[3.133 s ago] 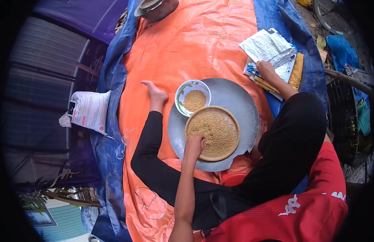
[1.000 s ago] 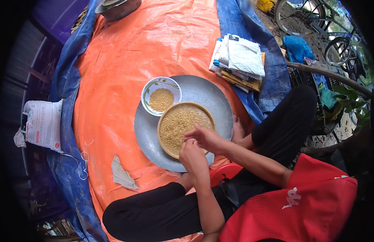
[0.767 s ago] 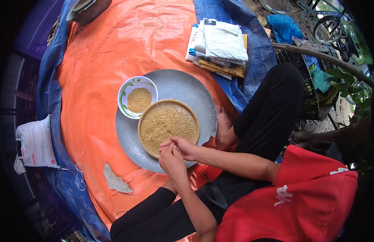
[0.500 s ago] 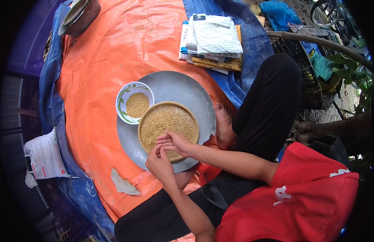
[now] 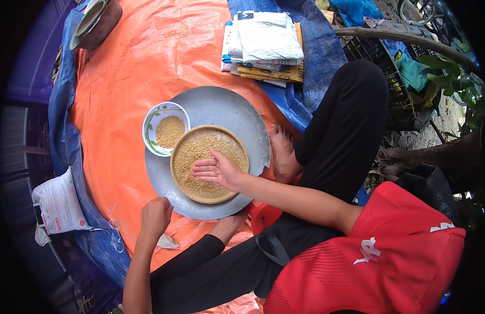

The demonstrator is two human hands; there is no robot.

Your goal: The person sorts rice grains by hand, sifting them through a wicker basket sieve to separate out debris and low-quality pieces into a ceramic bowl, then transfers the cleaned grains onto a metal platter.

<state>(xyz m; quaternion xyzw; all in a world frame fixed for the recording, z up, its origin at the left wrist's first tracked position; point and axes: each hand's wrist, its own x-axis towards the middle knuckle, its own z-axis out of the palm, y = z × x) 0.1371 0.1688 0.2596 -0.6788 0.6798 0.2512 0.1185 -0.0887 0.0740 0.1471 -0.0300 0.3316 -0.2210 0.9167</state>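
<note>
On a round metal tray (image 5: 255, 125) rests a shallow woven basket (image 5: 242, 152) full of yellowish grain (image 5: 200, 146). Beside it, overlapping the tray's left side, a white bowl with green leaf patterns (image 5: 149, 124) holds more grain. My right hand (image 5: 219, 170) is over the basket, palm up, fingers stretched out; small grains may lie on the palm. My left hand (image 5: 156, 215) is off the tray's lower left edge, above the orange sheet, its fingers closed. Whatever it holds, if anything, is hidden.
An orange sheet (image 5: 117, 99) lies over a blue tarp (image 5: 64, 120). Folded sacks (image 5: 268, 39) are stacked at the top, a printed white bag (image 5: 62, 204) sits at the left, and a hat-like object (image 5: 98, 23) is at upper left. My bare foot (image 5: 283, 152) is beside the tray.
My left hand has moved away from my right hand, to the left and off the basket, with its fingers closed. My right hand has opened flat over the grain. The view has shifted slightly.
</note>
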